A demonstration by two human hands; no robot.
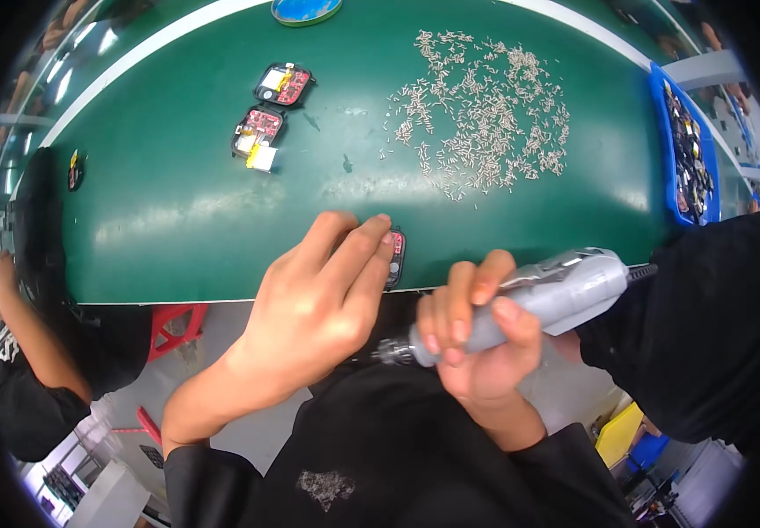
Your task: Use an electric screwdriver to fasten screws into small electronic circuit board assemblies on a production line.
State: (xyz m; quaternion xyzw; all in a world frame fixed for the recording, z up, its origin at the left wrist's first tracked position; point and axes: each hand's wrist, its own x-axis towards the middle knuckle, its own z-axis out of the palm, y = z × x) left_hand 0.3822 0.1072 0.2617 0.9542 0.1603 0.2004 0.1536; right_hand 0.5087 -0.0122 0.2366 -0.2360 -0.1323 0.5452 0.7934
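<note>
My right hand is wrapped round a light grey electric screwdriver, which lies nearly level in front of my body. Its tip end points left, just below my left wrist, and its cord leaves on the right. With fingers together, my left hand reaches over the table's front edge and grips a small black device housing with a red circuit board inside. Much of that housing is hidden under the fingers. Two similar open housings, an upper one and a lower one, lie farther back with yellow tape and silvery parts.
Many loose small screws are spread over the green table. A blue bin full of dark parts stands at the right end. A round blue-topped dish sits at the back. Another person's arm shows at left, near a red stool.
</note>
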